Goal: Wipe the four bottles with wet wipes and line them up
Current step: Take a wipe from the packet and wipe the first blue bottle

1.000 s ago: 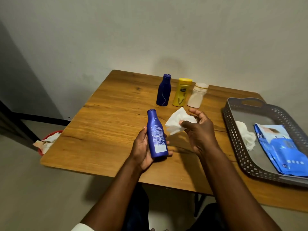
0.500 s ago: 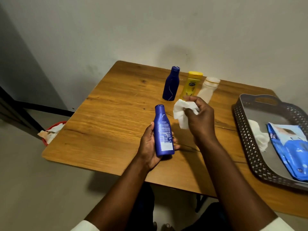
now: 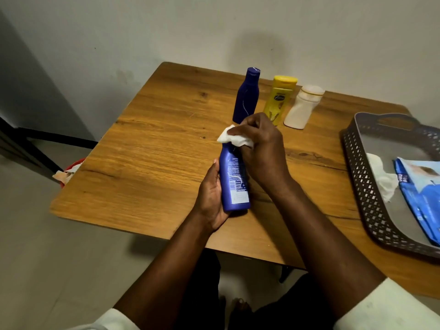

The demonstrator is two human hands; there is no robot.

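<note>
From the head view, my left hand (image 3: pixel 212 194) held the dark blue plastic lotion bottle with the white printed label (image 3: pixel 234 184) just above the near part of the wooden counter (image 3: pixel 152 148), fingers curled round its lower body from behind. My right hand (image 3: pixel 258 144) pinched the crumpled white wet wipe (image 3: pixel 234 139) against the bottle's cap end, fingers bunched tight on the cloth, so the cap itself was hidden.

Toward the wall stood a row of three: a second dark blue bottle (image 3: pixel 246 96), a yellow bottle with a yellow cap (image 3: pixel 279 100) and a squat cream bottle (image 3: pixel 302 107), each just beside the next. To my right sat the grey perforated plastic tray (image 3: pixel 364 186), with a used white wipe (image 3: pixel 383 179) and the blue wipes packet (image 3: pixel 421 201) in it.

I judged the wiping of this last bottle was only starting. To do it well, I would keep the left grip low and firm, drag the wipe down from cap to base, and turn the bottle so the label side and back both got covered before standing it in the row.
</note>
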